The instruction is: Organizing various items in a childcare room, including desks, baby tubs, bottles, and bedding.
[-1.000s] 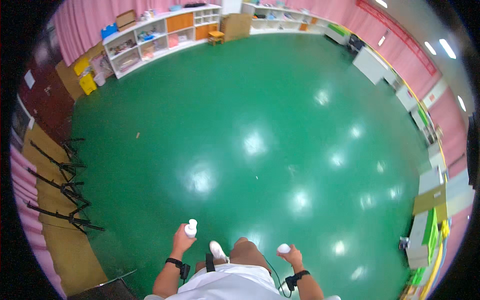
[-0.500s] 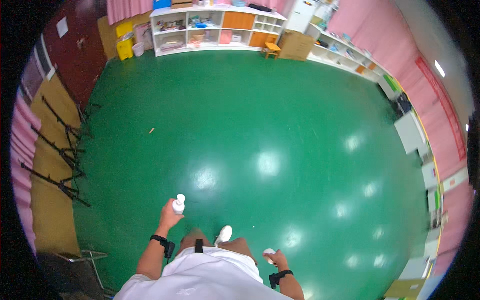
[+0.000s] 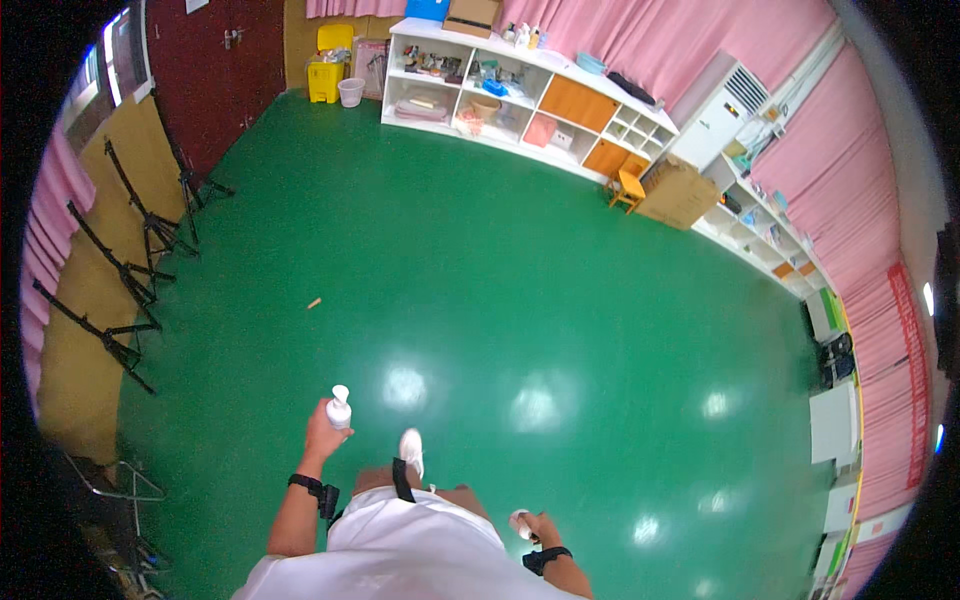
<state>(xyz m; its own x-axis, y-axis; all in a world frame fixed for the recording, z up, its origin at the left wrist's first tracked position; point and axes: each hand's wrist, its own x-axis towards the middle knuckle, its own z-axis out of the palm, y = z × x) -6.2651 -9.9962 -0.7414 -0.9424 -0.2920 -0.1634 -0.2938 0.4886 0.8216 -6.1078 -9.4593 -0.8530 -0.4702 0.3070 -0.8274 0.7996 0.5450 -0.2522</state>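
Observation:
My left hand (image 3: 324, 434) is wrapped round a white pump bottle (image 3: 339, 409), which stands nearly upright in the grip with its pump head on top. On the other side of my body, my right hand (image 3: 543, 530) is closed on a small white container (image 3: 520, 524); its lower part is hidden by the fingers, and its exact kind does not show. Both hands are held out over the green floor (image 3: 430, 270), away from any furniture. One white shoe (image 3: 412, 452) shows below, between the hands.
A white shelf unit (image 3: 460, 95) runs along the far wall, with a small wooden chair (image 3: 627, 187) and a cardboard sheet (image 3: 677, 192) at its right end. Black tripods (image 3: 120, 270) line the left wall. A yellow bin (image 3: 327, 80) stands near the dark red door (image 3: 215, 80).
My view has swung left and I have stepped forward, so the shelves appear nearer and farther right. Both hands keep hold of their things.

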